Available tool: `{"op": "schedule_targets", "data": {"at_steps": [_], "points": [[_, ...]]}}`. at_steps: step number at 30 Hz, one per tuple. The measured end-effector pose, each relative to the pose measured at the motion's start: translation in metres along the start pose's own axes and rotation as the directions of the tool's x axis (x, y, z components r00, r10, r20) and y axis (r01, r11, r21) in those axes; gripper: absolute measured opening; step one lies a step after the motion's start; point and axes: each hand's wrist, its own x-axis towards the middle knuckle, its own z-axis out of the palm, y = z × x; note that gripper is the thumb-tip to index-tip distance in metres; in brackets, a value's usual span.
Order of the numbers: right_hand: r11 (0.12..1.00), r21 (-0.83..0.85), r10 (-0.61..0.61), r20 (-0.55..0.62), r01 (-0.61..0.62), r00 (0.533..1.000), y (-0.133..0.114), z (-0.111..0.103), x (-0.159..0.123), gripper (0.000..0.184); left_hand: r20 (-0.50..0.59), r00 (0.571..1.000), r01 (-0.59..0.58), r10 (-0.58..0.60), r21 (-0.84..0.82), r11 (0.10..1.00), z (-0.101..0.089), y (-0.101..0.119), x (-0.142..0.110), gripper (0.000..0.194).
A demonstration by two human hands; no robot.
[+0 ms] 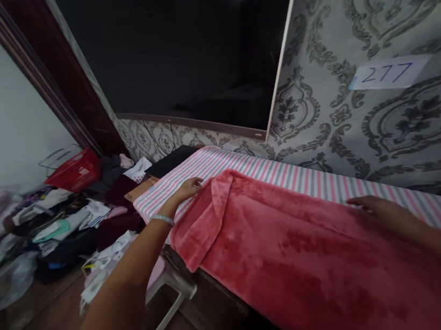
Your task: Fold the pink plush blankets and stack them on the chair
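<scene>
A red plush blanket [290, 264] lies spread over a pink, grey and white striped cloth [320, 181]. Its left end is folded over on itself in a narrow flap. My left hand [187, 189], with a bracelet on the wrist, is at the far left edge of the blanket, over the striped cloth. Its fingers are stretched out and I see nothing in them. On the right, my right hand [376, 210] rests at or just above the blanket's far edge, fingers extended and apart. Part of the right forearm is dim at the frame's edge.
A white stool [171, 285] stands left of the covered surface. Heaped clothes [69, 222] and a red basket [77, 170] lie further left. Behind are a large dark television [197, 49] and patterned wallpaper with a paper label [389, 73] reading 277.
</scene>
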Motion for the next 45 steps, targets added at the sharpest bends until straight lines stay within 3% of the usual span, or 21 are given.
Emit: {"op": "schedule_targets", "data": {"at_steps": [2,4,7,12,14,16,19,21,24,28,30,33,36,38,42,45], "points": [[0.981,0.164,-0.119,0.099,0.102,0.988,-0.069,0.02,0.018,0.03,-0.005,1.0,0.029,-0.029,-0.017,0.999,0.004,-0.012,-0.02,0.048],[0.937,0.265,-0.263,0.111,0.226,0.958,-0.132,0.038,0.034,0.034,-0.003,0.998,0.058,-0.058,-0.015,0.998,0.008,-0.019,-0.04,0.039],[0.866,0.364,-0.399,0.089,0.343,0.913,-0.206,0.056,0.062,0.031,-0.014,0.996,0.091,-0.091,0.01,0.996,0.016,-0.023,-0.068,0.03],[0.811,0.405,-0.444,-0.045,0.423,0.895,-0.299,0.076,0.122,0.034,-0.113,0.989,0.1,-0.096,0.024,0.995,0.029,-0.017,-0.114,0.055],[0.808,0.36,-0.476,-0.07,0.467,0.877,-0.329,0.086,0.142,0.036,-0.172,0.982,0.079,-0.079,-0.005,0.997,0.034,-0.016,-0.131,0.05],[0.846,0.254,-0.483,-0.01,0.469,0.876,-0.35,0.096,0.155,0.039,-0.21,0.975,0.07,-0.077,-0.04,0.997,0.038,-0.017,-0.146,0.038],[0.943,-0.023,-0.321,0.216,0.333,0.922,-0.362,0.107,0.164,0.043,-0.239,0.967,0.06,-0.084,-0.106,0.993,0.045,-0.023,-0.166,0.028],[0.955,-0.168,-0.183,0.32,0.246,0.93,-0.359,0.111,0.168,0.041,-0.261,0.964,0.0,-0.052,-0.193,0.981,0.05,-0.028,-0.176,0.027],[0.951,-0.248,-0.084,0.371,0.186,0.925,-0.349,0.111,0.175,0.033,-0.295,0.955,-0.1,0.002,-0.317,0.943,0.054,-0.03,-0.19,0.023],[0.934,-0.323,-0.008,0.413,0.154,0.911,-0.343,0.108,0.185,0.023,-0.302,0.953,-0.111,0.011,-0.315,0.943,0.057,-0.028,-0.209,0.031],[0.925,-0.338,-0.021,0.408,0.172,0.913,-0.343,0.107,0.186,0.021,-0.302,0.952,-0.131,0.052,-0.246,0.961,0.061,-0.029,-0.218,0.047],[0.924,-0.301,-0.103,0.396,0.235,0.912,-0.344,0.108,0.181,0.03,-0.288,0.945,-0.182,0.154,-0.074,0.981,0.071,-0.036,-0.23,0.091],[0.94,-0.23,-0.139,0.416,0.252,0.899,-0.341,0.111,0.178,0.031,-0.262,0.932,-0.244,0.251,0.059,0.968,0.079,-0.04,-0.235,0.105],[0.957,-0.205,-0.107,0.404,0.204,0.909,-0.337,0.112,0.182,0.026,-0.283,0.921,-0.261,0.267,0.061,0.963,0.081,-0.039,-0.233,0.093],[0.995,-0.097,0.053,0.238,-0.03,0.97,-0.329,0.106,0.205,0.025,-0.431,0.892,-0.198,0.134,-0.107,0.974,0.082,-0.028,-0.224,0.031],[0.984,0.056,0.162,0.137,-0.171,0.977,-0.328,0.102,0.227,0.028,-0.544,0.839,-0.179,-0.008,-0.291,0.94,0.081,-0.022,-0.217,0.026]]}}
